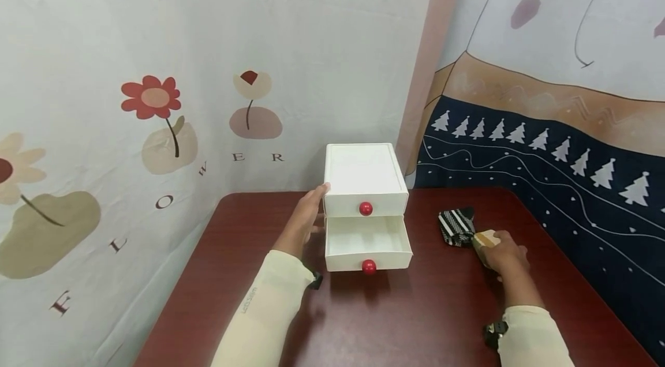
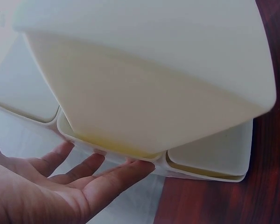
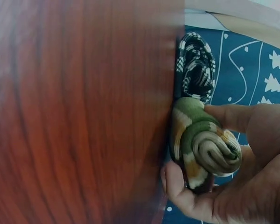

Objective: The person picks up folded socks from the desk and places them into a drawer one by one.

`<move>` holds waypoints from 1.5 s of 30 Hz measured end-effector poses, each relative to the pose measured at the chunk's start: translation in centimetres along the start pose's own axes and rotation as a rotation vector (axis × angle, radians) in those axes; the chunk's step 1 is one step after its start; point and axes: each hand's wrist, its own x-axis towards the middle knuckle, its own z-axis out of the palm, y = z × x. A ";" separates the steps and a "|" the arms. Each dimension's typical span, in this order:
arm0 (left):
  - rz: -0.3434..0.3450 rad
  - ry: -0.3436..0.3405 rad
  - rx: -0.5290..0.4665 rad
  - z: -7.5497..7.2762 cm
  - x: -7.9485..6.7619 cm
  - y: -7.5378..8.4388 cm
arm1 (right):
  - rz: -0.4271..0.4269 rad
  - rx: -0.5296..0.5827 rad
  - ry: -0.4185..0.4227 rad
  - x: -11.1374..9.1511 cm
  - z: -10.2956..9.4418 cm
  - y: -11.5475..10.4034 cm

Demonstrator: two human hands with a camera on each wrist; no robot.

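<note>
A small white drawer unit (image 1: 366, 168) with red knobs stands on the table. One drawer (image 1: 368, 240) below the top one is pulled out, and its visible inside is bare. My left hand (image 1: 307, 211) rests against the unit's left side; in the left wrist view its extended fingers (image 2: 116, 179) touch the frame edge by the pulled-out drawer (image 2: 144, 93). At the right, my right hand (image 1: 506, 254) grips a rolled sock (image 3: 210, 144), green, cream and mustard, between thumb and fingers. Touching it is a black-and-white rolled sock (image 1: 456, 227), lying on the table.
The dark red table (image 1: 410, 321) has its back edge against a wall cloth with flowers and letters (image 1: 249, 26). A navy cloth with white trees (image 1: 550, 182) hangs along the right edge. In the left wrist view another drawer (image 2: 214, 154) sits closed in the unit.
</note>
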 end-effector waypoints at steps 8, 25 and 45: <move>0.001 -0.005 0.003 0.0 0.0 -0.1 | -0.037 0.259 0.045 0.7 0.6 1.0; 0.005 -0.021 0.006 -0.2 0.1 0.0 | -0.120 0.306 0.151 -2.0 -0.7 -0.7; 0.003 -0.011 0.008 -0.1 -0.1 0.0 | -0.551 0.231 0.051 -9.7 -1.4 -7.7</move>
